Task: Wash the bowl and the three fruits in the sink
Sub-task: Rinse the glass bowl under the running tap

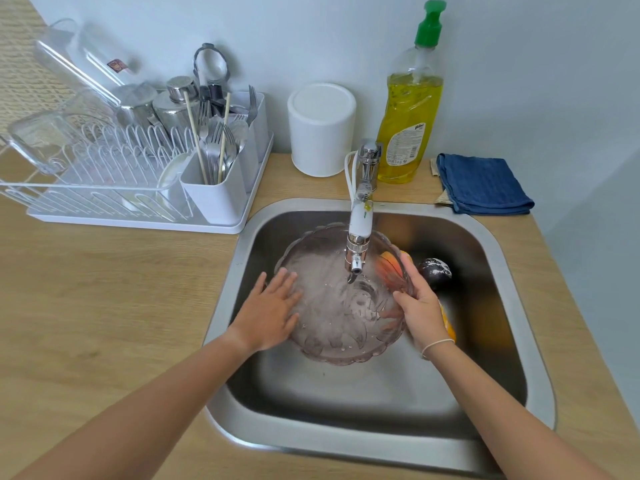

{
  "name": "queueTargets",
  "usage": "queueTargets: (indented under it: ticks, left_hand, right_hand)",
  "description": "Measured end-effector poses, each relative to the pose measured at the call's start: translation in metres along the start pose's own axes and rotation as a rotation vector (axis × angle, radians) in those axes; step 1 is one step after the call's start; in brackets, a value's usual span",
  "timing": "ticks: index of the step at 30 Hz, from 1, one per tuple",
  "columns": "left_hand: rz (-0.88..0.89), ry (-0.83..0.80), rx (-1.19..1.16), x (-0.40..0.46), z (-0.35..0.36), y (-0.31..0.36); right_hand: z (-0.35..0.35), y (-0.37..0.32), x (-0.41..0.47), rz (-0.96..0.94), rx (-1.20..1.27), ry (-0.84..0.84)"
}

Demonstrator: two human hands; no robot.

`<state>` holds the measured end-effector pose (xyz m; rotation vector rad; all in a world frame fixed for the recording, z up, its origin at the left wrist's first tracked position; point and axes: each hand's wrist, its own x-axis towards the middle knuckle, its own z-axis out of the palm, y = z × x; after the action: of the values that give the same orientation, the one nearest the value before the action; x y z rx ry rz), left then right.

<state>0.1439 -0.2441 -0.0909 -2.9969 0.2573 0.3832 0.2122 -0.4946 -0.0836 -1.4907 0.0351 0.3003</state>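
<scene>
A clear pinkish glass bowl (332,327) with a scalloped rim is held tilted in the steel sink (512,278), under the faucet spout (356,251), and water runs into it. My left hand (266,313) lies flat with straight fingers against the bowl's left side. My right hand (419,303) grips the bowl's right rim, thumb inside. Behind the bowl at the right lie an orange-red fruit (391,268), seen partly through the glass, and a dark round fruit (435,271). An orange fruit (448,325) shows behind my right wrist, mostly hidden.
A white dish rack (138,188) with cutlery and glass dishes stands on the wooden counter at the left. Behind the sink are a white canister (320,129), a yellow dish soap bottle (408,109) and a folded blue cloth (481,183).
</scene>
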Motion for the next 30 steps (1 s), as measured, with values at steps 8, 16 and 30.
queueTargets:
  ticks: [8,16,30]
  left_hand:
    - [-0.169,0.106,-0.302,0.014,-0.015,-0.012]
    - [-0.251,0.212,-0.707,0.016,-0.024,-0.012]
    - [-0.340,0.243,-1.199,0.009,-0.020,-0.016]
  right_hand:
    - [-0.013,0.007,0.001,0.091,-0.004,-0.121]
    - [-0.015,0.018,0.002,0.109,-0.003,-0.130]
    - [-0.009,0.004,0.007,-0.054,-0.100,-0.125]
